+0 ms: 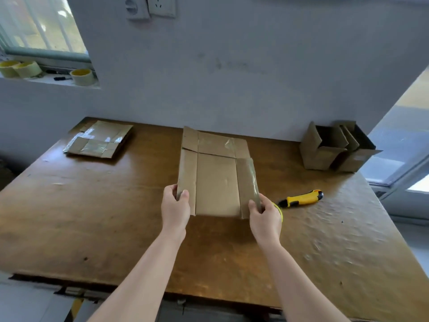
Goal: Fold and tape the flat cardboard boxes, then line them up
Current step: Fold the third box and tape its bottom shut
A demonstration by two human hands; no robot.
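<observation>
Thumb over fingers, the left hand point(175, 205) pinches the near left flap of a flat cardboard box point(217, 182) and the right hand point(264, 216) its glossy, tape-streaked right flap, tilting it above the worn, dimpled wooden table point(92, 205). This box is creased but unopened. A yellow knife point(301, 198) lies nearby. Farther back, two folded boxes point(336, 151) stand right, open-topped; flat stock point(99, 141) remains left.

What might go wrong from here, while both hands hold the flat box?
The left hand and right hand pinch only the side flaps of the flat box, so it may bend or slip.
The old tape on its right flap might stick or tear the cardboard.
The utility knife lies near the right hand; a swinging flap could knock it.
</observation>
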